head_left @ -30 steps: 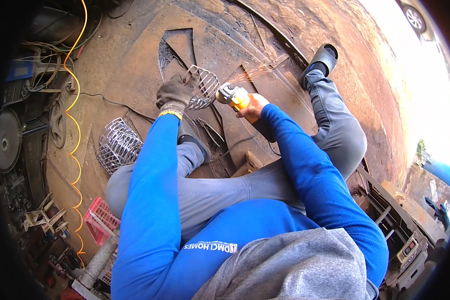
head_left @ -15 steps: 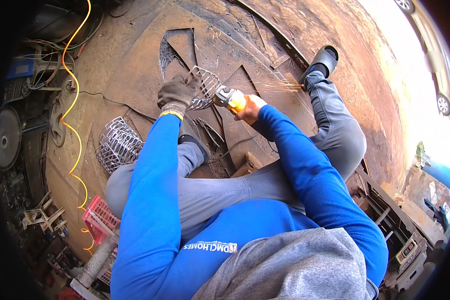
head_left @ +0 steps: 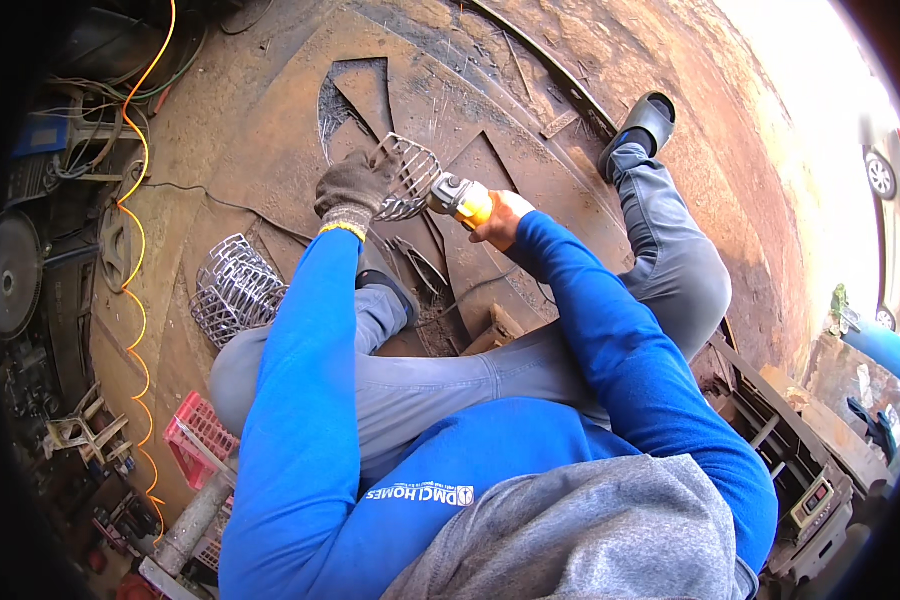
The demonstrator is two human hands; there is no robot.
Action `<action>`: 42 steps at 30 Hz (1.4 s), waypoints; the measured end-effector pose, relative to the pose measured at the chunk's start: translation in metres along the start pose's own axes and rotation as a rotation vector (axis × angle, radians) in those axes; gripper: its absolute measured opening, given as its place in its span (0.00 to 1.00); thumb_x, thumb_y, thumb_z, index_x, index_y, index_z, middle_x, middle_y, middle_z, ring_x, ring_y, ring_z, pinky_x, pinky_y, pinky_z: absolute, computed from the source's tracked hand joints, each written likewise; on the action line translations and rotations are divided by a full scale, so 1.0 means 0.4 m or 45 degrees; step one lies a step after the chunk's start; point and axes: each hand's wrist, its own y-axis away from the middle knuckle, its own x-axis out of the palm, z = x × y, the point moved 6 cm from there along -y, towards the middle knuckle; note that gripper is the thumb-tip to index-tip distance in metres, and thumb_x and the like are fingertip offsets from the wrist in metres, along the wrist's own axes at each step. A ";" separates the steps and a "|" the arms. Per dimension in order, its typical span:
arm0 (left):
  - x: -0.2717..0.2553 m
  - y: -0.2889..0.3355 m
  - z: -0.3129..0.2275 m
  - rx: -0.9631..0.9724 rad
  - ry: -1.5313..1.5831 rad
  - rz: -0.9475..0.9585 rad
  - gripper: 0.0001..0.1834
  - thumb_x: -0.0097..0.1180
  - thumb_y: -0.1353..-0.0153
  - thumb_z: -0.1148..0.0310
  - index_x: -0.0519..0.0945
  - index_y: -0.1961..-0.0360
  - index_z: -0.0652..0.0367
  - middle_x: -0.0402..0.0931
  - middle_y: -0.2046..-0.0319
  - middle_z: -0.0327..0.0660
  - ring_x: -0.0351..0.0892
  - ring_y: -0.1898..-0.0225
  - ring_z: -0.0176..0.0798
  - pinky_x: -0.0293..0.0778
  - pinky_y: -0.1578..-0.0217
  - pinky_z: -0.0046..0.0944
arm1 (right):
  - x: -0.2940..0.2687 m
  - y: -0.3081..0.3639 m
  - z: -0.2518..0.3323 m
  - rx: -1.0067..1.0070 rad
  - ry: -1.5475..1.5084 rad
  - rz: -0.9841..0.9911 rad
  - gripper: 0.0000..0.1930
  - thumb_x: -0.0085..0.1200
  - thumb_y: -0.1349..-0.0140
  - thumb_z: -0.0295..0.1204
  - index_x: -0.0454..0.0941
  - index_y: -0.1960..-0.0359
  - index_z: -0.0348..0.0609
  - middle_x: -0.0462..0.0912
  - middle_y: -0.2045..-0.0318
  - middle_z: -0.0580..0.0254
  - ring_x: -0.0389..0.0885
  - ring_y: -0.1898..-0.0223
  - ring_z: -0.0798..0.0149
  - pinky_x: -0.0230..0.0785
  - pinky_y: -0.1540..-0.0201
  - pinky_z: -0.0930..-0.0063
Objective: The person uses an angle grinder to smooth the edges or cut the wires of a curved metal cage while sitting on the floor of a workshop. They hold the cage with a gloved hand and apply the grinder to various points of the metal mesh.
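We see the gloved left hand (head_left: pixel 356 188) closed on the left edge of a curved metal grid (head_left: pixel 412 172), though the glove hides how its fingertips sit. The bare right hand (head_left: pixel 503 216) wraps snugly round the yellow body of an angle grinder (head_left: pixel 467 200). The grid stands between the two hands, above the brown metal plate (head_left: pixel 560 235), and the grinder's head lies at its lower right edge; we cannot tell whether they touch.

Beyond the grid we see a dark cut-out (head_left: pixel 342 108) with angular edges. On the right, a stretch of plate separates the grinder from the right shin and the grey right slipper (head_left: pixel 654 120), and a long dark metal strip (head_left: pixel 560 75) bounds the far side. Nearer the body, room narrows: the left slipper (head_left: pixel 395 290) sits just below the left wrist, and a wooden block (head_left: pixel 497 330) lies close to the thigh. Left of the blue left sleeve (head_left: pixel 310 360) we find a pile of similar grids (head_left: pixel 235 290), with a coiled yellow hose (head_left: pixel 141 235) running along the outer side.
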 end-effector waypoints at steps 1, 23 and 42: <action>-0.004 0.005 0.001 -0.016 -0.002 0.044 0.40 0.53 0.41 0.26 0.82 0.48 0.53 0.85 0.53 0.54 0.83 0.49 0.61 0.76 0.48 0.56 | -0.005 0.003 0.002 0.007 -0.062 0.027 0.33 0.77 0.61 0.39 0.81 0.51 0.40 0.87 0.61 0.52 0.85 0.58 0.54 0.76 0.49 0.63; -0.004 0.001 0.002 -0.050 0.073 0.036 0.42 0.53 0.43 0.24 0.82 0.49 0.53 0.85 0.54 0.56 0.83 0.49 0.63 0.76 0.49 0.57 | -0.046 0.014 -0.003 0.091 0.157 -0.070 0.33 0.77 0.61 0.41 0.81 0.52 0.39 0.87 0.58 0.45 0.86 0.53 0.46 0.76 0.46 0.60; -0.006 0.010 -0.013 -0.068 0.043 0.079 0.38 0.55 0.41 0.28 0.82 0.46 0.51 0.85 0.51 0.55 0.83 0.46 0.61 0.76 0.46 0.58 | -0.032 -0.048 -0.068 0.183 0.073 0.244 0.34 0.78 0.59 0.45 0.84 0.50 0.41 0.88 0.56 0.53 0.85 0.54 0.58 0.76 0.46 0.67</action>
